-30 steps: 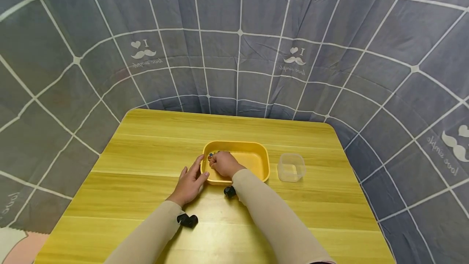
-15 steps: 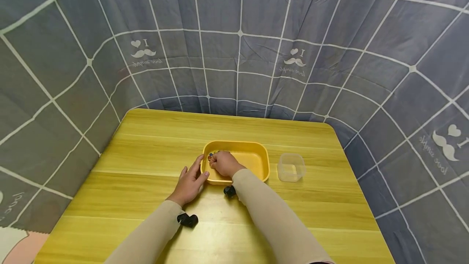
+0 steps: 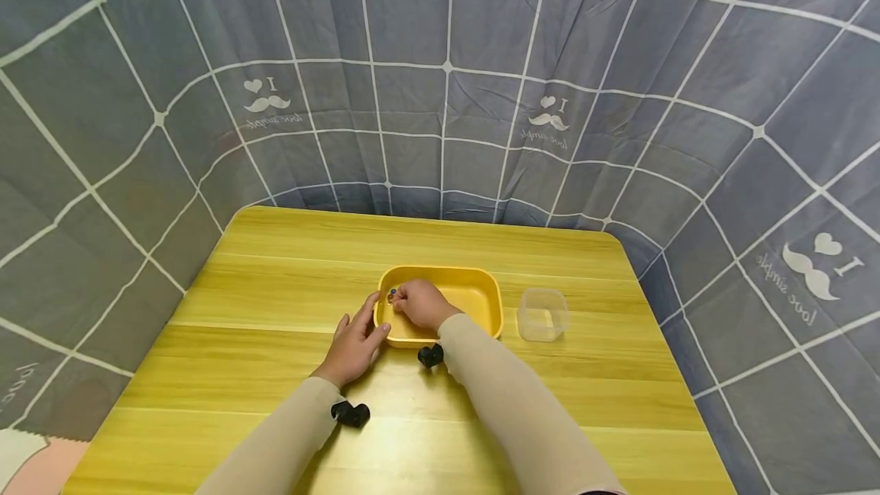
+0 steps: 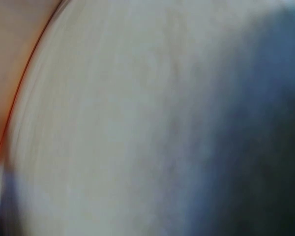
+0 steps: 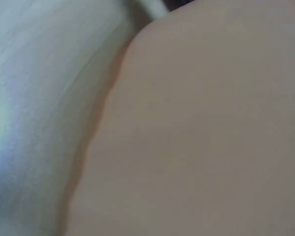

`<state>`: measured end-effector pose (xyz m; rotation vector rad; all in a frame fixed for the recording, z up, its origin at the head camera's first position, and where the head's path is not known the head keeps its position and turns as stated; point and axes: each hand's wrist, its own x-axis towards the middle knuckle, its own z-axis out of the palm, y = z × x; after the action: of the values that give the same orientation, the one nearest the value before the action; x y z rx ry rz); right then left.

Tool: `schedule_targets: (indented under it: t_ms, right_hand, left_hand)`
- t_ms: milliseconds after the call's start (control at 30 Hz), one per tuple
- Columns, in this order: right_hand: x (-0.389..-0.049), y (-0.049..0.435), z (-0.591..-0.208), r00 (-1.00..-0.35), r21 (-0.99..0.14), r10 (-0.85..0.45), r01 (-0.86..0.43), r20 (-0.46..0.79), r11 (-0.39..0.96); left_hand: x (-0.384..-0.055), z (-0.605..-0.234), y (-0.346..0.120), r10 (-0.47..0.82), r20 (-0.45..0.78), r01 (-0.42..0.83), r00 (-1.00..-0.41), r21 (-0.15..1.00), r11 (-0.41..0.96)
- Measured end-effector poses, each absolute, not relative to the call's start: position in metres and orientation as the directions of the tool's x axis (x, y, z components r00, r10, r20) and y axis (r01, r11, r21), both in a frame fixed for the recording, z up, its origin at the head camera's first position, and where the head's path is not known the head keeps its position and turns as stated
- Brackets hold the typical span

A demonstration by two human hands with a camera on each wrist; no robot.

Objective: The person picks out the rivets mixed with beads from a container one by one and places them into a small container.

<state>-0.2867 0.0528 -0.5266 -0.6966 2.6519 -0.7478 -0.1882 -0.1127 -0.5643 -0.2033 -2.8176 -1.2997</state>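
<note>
Yellow rectangular plastic tray point(image 3: 481, 281), head view: it sits at the centre of the light wooden table point(image 3: 275, 296). My right hand point(image 3: 419, 304) is inside its 9 o'clock end, fingers curled and pinching a small dark bead-like object point(image 3: 393, 294) whose shape is too small to make out. My left hand point(image 3: 354, 342) lies against the tray's outer wall at about 8 o'clock, fingers straight and spread, gripping nothing.

Risk, as I judge it: the pinched object is tiny, so a loose pinch could drop it and let it roll in the tray or over the rim. My right forearm also passes just beside a black cap-like piece point(image 3: 430, 355), which a sideways sweep could knock away.

Count: one yellow tray; one clear square plastic cup point(image 3: 543, 314) at its 3 o'clock; one black piece at its 6 o'clock; one black clump point(image 3: 351, 413) at 7 o'clock, perhaps two joined pieces.

Left wrist view: only blurred pale surface; nothing countable.

Right wrist view: only blurred skin and pale surface; grip not shown.
</note>
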Motion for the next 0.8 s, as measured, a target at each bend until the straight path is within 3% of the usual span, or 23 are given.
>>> schedule_targets:
  t_ms: [800]
  right_hand:
    - [-0.284,0.084,-0.475,-0.893,-0.584,-0.433,-0.289,-0.12,0.759]
  left_hand:
    - [-0.187,-0.569,-0.119,0.127,0.085,0.146,-0.988,0.77,0.621]
